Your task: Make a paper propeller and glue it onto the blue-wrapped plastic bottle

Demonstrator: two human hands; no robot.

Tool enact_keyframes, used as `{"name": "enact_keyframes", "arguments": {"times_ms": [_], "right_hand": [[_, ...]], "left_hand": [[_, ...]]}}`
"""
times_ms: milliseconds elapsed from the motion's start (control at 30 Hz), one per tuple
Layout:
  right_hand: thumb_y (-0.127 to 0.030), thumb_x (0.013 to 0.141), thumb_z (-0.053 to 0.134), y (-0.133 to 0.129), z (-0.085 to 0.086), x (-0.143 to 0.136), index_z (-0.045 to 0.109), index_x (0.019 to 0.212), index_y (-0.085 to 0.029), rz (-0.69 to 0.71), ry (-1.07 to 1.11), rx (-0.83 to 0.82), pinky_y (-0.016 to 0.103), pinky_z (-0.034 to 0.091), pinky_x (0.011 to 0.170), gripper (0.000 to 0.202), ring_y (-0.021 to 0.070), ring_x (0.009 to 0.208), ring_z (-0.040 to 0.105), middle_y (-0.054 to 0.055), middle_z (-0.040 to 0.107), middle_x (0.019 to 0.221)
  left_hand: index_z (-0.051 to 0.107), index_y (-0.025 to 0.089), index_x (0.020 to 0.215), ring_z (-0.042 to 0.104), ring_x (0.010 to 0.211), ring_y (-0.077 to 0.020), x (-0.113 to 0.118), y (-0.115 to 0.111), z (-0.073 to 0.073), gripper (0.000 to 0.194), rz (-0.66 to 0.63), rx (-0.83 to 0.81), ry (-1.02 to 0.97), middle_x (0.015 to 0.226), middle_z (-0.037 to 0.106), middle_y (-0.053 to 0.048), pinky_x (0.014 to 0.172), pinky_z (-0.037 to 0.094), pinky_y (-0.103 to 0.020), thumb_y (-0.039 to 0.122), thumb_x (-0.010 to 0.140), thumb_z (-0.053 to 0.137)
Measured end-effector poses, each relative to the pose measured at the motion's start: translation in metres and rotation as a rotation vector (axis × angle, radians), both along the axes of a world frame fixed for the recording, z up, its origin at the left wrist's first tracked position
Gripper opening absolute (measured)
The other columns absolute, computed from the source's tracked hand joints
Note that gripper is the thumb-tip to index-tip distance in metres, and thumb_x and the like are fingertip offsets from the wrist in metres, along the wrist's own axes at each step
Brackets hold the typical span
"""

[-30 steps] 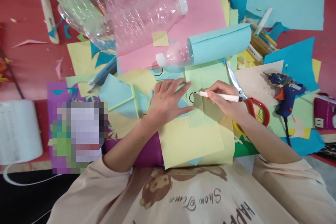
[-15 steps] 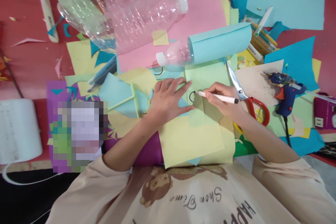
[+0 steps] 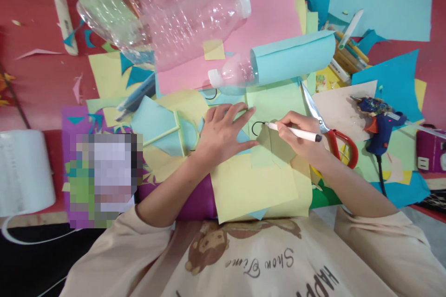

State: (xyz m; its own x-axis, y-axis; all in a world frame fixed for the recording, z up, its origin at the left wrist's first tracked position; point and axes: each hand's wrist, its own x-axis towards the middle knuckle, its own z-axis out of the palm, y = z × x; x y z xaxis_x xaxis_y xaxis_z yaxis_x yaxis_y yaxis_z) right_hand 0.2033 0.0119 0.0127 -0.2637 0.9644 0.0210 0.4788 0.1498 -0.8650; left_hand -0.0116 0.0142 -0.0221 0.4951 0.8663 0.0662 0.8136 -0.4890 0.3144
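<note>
A: What do the hands show, read from left to right?

B: The left hand [image 3: 225,132] lies palm down, fingers spread, gripping nothing; its fingertips and thumb reach over the left edge of a pale-green paper sheet [image 3: 275,97]. Near that edge, the sheet bears a thin, curved black line [image 3: 252,128]. The right hand [image 3: 301,132] is closed in a writing grip round a slim white marker with a black end [image 3: 296,132], its tip at the line's upper end. Farther right lie steel scissors with red-and-yellow plastic handles [image 3: 324,125], then a blue plastic glue gun [image 3: 385,125].

A: What could go wrong from here?

B: The sheet rests on loose, overlapping papers—should the left fingers ease off, it might slip and kink the line. An uneven layer beneath the tip could likewise jolt the stroke, and a brushing finger might smear fresh ink. An outward swing of the right forearm could nudge the scissors.

A: And what is hard to make out?

B: At far left, a pixelated patch [image 3: 113,171] masks whatever lies there. Several clear plastic bottles [image 3: 195,21] stand out above, some cut off by the upper margin. How firmly the left hand presses cannot be judged. The right hand covers part of the sheet—and its forearm, part of the scissors' handles.
</note>
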Motion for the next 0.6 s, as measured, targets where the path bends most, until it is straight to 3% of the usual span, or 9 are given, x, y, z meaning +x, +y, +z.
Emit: {"name": "enact_keyframes", "arguments": {"times_ms": [600], "right_hand": [[-0.015,0.082,0.054,-0.0043,0.0015,0.0022,0.045,0.060,-0.020,0.011,-0.042,0.036,0.024,0.027,0.044,0.025,0.0073,0.047,0.037,-0.006,0.044,0.052]], "left_hand": [[0.053,0.021,0.135,0.052,0.114,-0.0309,-0.0007,-0.0001,-0.0014,0.068,-0.003,0.032,-0.001,0.128,0.059,-0.013,0.099,0.036,-0.046,0.056,0.078,0.066]]}}
